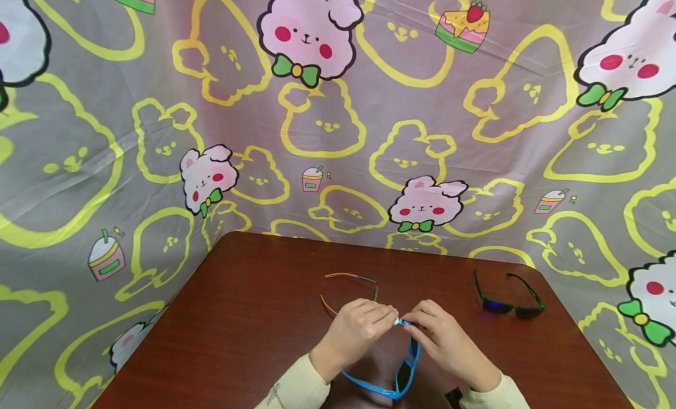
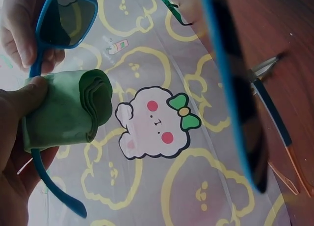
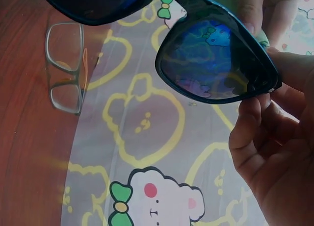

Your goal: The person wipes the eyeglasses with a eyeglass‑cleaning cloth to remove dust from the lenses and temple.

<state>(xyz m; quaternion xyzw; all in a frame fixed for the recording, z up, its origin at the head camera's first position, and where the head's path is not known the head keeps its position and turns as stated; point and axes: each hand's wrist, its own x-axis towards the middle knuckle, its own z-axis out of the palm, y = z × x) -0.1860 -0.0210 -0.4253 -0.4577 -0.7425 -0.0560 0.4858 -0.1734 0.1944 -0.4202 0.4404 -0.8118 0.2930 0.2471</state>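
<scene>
Both hands hold a pair of blue-framed sunglasses [image 1: 404,375] with dark lenses, low over the front of the table. My left hand [image 1: 359,330] pinches a folded green cloth [image 2: 56,111] around one temple arm, whose curved tip [image 2: 59,199] sticks out below the cloth in the left wrist view. At the hinge corner of the same side, my right hand [image 1: 446,341] grips the frame between thumb and fingers. The right wrist view shows the inner side of a bluish lens [image 3: 206,64] beside those fingers. The other temple arm hangs free.
Clear eyeglasses [image 3: 81,44] with orange temple tips lie on the brown table [image 1: 237,321], just beyond my left hand. Dark sunglasses [image 1: 496,307] rest farther right. A grey cartoon-print cloth [image 1: 338,121] hangs behind and at the sides of the table.
</scene>
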